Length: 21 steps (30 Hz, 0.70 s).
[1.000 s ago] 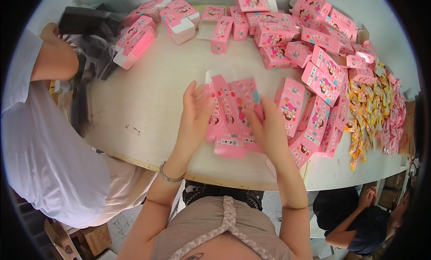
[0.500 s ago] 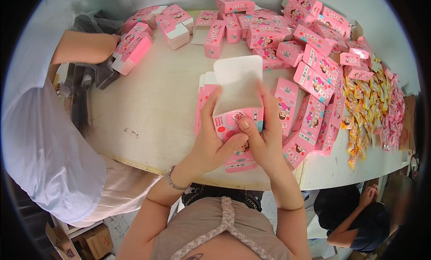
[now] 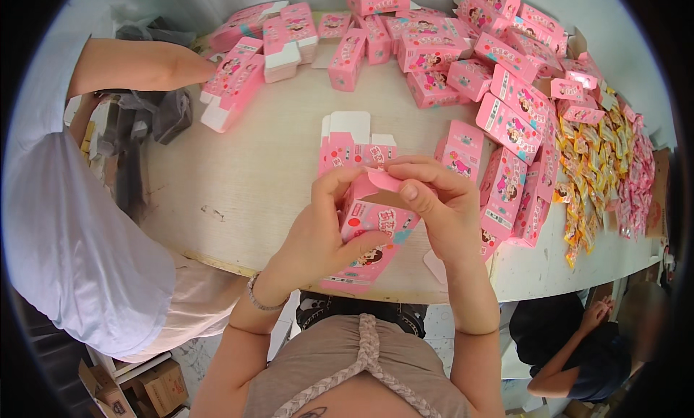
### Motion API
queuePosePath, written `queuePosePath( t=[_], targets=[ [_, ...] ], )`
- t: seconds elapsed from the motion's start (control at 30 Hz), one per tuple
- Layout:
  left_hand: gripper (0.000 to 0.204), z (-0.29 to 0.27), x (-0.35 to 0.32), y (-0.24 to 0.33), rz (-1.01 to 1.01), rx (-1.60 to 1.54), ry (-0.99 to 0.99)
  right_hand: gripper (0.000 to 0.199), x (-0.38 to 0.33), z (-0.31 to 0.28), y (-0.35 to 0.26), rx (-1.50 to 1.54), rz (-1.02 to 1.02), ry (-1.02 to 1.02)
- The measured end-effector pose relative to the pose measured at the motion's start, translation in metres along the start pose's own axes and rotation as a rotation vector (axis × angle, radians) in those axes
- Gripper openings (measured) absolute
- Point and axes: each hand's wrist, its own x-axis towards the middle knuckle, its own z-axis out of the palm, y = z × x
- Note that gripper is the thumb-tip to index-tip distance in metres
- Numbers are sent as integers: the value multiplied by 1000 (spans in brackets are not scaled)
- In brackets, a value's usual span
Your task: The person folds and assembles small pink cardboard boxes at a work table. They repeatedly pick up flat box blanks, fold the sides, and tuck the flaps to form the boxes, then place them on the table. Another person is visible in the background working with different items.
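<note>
Upright in front of me is a pink printed carton [image 3: 387, 229], its far end tilted up toward me. My left hand [image 3: 312, 229] is closed around its left side, thumb across the printed front. My right hand [image 3: 450, 210] pinches the pink top flap [image 3: 381, 179], which is folded partway over the opening; the fingers hide part of it. Just beyond lie flattened pink cartons [image 3: 341, 152] with white tabs, partly covered by my hands and the carton. A white flap [image 3: 434, 265] shows beside my right wrist.
Pink cartons [image 3: 434, 48] are piled at the back and right. Yellow-wrapped sweets [image 3: 589, 165] and pink-wrapped ones [image 3: 636, 172] lie at the far right. A co-worker's arm [image 3: 144, 65] reaches over the left side of the table near cartons [image 3: 235, 82]. Another person [image 3: 578, 338] is at lower right.
The carton's tall white-backed flap has been folded down over its opening. My right hand has moved from the carton's side to its top flap. At left, the co-worker's arm has moved right.
</note>
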Motion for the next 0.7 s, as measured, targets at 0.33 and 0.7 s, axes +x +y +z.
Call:
queuePosePath(
  t=[0.33,0.7],
  targets=[
    [66,-11,17,-1,-13,39,-105,19,7,-3,-2,-162,81,46],
    [49,-12,40,-35,-73,22,186,41,60,-56,-2,-563,63,77]
  ],
)
